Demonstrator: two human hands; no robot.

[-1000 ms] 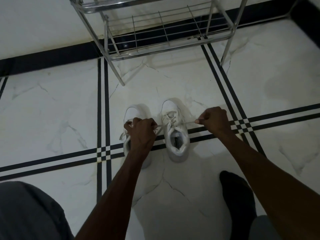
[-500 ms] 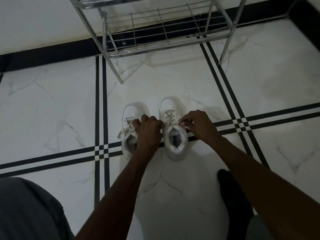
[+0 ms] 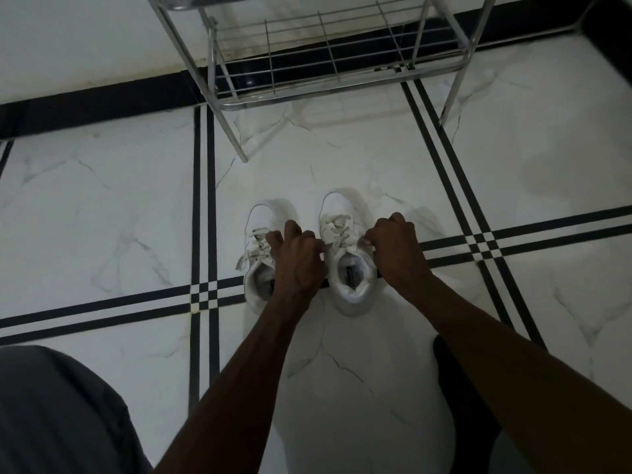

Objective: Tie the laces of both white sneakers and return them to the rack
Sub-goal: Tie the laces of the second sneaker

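Note:
Two white sneakers stand side by side on the tiled floor, toes pointing away from me. The left sneaker [image 3: 261,248] has loose laces hanging over its left side. The right sneaker [image 3: 345,254] sits between my hands. My left hand [image 3: 299,260] is closed on the lace at that shoe's left edge and covers part of the left sneaker. My right hand [image 3: 393,244] pinches the other lace end at the shoe's right edge. The chrome wire rack [image 3: 325,59] stands beyond the shoes, against the wall.
The rack's front left leg [image 3: 236,138] and right leg [image 3: 451,97] reach the floor ahead of the shoes. My grey-clad knee [image 3: 58,412] fills the lower left. My foot in a dark sock [image 3: 458,378] rests at the lower right.
My hands were spread wide, pulling the right sneaker's laces taut. They have come together and now sit close on either side of that shoe's tongue.

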